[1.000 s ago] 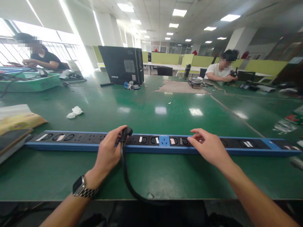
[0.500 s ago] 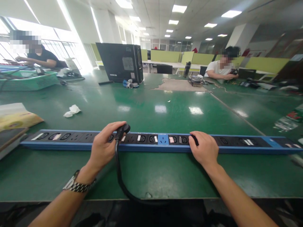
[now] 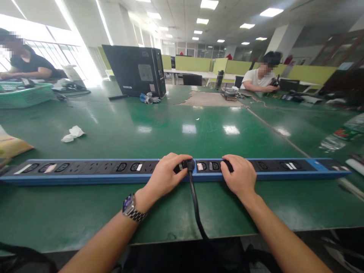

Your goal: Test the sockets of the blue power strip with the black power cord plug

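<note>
A long power strip (image 3: 93, 178) with a blue edge and black socket face lies across the table in front of me. My left hand (image 3: 170, 170) pinches a black power plug (image 3: 190, 165) over the strip, beside its blue socket (image 3: 195, 172). Whether the prongs are in the socket is hidden. From the plug a thick black cord (image 3: 195, 203) drops over the table's front edge. Farther right, my right hand (image 3: 241, 173) rests on the strip, closed around a small black piece (image 3: 228, 165) mostly covered by the fingers.
On the green table (image 3: 133, 148) lie crumpled tissue (image 3: 73, 134), a plastic bottle (image 3: 341, 132) and gloves (image 3: 149, 98) by a black computer case (image 3: 133, 72). A green basket (image 3: 25, 94) stands at left. Two people (image 3: 260, 77) sit across the table.
My left hand has moved right along the strip with the plug, from the left sockets to the blue socket. The right hand stays on the strip. The view has shifted slightly.
</note>
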{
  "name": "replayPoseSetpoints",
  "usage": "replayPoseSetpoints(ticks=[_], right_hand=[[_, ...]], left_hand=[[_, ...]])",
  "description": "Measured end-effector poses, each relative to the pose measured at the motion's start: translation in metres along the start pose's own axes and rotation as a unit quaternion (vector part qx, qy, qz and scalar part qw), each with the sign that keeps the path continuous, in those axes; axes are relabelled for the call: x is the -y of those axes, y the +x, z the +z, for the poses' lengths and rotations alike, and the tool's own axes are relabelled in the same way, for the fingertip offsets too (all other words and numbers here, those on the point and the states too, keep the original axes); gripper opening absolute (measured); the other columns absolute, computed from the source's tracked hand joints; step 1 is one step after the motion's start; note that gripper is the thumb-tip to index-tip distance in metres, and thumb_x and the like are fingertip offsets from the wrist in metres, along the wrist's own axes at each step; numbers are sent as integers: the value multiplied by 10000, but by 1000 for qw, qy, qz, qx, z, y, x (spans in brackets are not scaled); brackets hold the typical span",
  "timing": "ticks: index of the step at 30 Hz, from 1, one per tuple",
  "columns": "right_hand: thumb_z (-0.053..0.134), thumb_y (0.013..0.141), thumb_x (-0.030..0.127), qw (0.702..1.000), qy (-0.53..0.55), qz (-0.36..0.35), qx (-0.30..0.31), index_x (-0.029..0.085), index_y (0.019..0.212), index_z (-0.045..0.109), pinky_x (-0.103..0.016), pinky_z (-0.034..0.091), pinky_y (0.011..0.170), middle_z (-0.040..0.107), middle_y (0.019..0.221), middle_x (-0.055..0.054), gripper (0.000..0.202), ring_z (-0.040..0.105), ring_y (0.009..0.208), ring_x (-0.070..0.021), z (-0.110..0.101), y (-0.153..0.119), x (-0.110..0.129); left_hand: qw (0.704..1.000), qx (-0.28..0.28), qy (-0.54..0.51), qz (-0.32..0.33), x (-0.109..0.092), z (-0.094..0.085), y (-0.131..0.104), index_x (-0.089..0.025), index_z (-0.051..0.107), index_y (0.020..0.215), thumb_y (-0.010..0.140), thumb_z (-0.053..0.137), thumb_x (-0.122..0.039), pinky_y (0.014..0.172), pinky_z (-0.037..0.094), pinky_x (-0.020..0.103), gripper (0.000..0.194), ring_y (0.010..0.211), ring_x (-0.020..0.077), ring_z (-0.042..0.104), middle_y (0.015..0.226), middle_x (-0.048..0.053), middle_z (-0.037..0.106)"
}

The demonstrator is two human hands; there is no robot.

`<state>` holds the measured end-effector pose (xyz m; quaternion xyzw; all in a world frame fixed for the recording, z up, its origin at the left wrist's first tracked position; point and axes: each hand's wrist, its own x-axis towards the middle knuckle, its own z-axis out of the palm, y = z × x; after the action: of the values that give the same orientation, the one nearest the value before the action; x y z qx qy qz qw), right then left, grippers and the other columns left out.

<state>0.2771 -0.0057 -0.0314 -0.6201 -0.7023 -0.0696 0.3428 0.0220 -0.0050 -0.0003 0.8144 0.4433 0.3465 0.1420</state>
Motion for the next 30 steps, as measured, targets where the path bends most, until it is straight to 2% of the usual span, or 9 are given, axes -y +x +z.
replayPoseSetpoints(ticks=[4,8,10,13,15,18,21,25,30], right_hand=[[469,903,452,993,105,60,14,182,954,687,-339,457,835,724,938,-83,351,642,901,-223,-17,9,29],[503,831,640,976,118,67,172,202,1139,641,-296,442,657,713,781,-54,553,656,716,-206,-26,21,88],[539,806,609,971,62,46,226,204,1106,666,-310,439,668,725,828,-80,520,671,775,-240,-22,27,113],[522,833,399,968,43,25,244,213,967,718,-309,429,690,736,887,-89,302,669,832,-239,-21,38,125],[491,845,327,974,84,24,209,224,976,719,-285,413,666,733,845,-59,282,656,773,-198,-31,44,117],[499,848,366,979,125,42,154,229,1025,694,-263,369,585,679,676,0,297,586,602,-149,-59,48,86],[531,820,408,979,86,58,175,224,1008,701,-267,323,541,595,556,31,313,514,522,-140,-78,43,47],[516,818,425,974,44,62,214,225,1007,717,-275,321,544,586,565,26,341,508,533,-150,-74,30,12],[516,818,394,979,-39,33,195,251,1001,721,-286,326,563,646,634,4,310,561,584,-175,-58,26,6]], left_hand=[[999,18,31,7,-1,-4,0,-242,639,1169,809,646,-176,933,478,390,366,1037,227,617,1091,48,699],[992,42,116,1,8,-12,-3,-215,495,1368,747,746,-342,968,456,445,682,1133,284,586,1229,93,660],[987,55,154,0,14,-15,-6,-208,549,1312,751,742,-402,979,447,453,624,1148,294,583,1242,97,658],[981,70,182,0,19,-15,-9,-218,614,1233,770,725,-474,983,444,449,541,1137,284,596,1241,79,665],[979,70,191,-1,20,-13,-11,-223,615,1240,761,724,-528,984,445,450,578,1136,284,599,1248,75,662],[977,64,204,0,19,-11,-11,-227,607,1263,759,722,-548,993,441,458,608,1141,286,597,1254,74,660],[976,56,210,-5,17,-10,-10,-225,607,1269,762,719,-546,998,438,467,610,1133,288,600,1252,77,661],[975,52,214,-2,16,-10,-11,-218,613,1261,764,718,-533,995,439,475,598,1124,289,603,1242,78,666],[975,44,218,13,18,-10,-14,-200,604,1275,784,700,-532,998,439,476,601,1136,289,598,1254,89,659]])
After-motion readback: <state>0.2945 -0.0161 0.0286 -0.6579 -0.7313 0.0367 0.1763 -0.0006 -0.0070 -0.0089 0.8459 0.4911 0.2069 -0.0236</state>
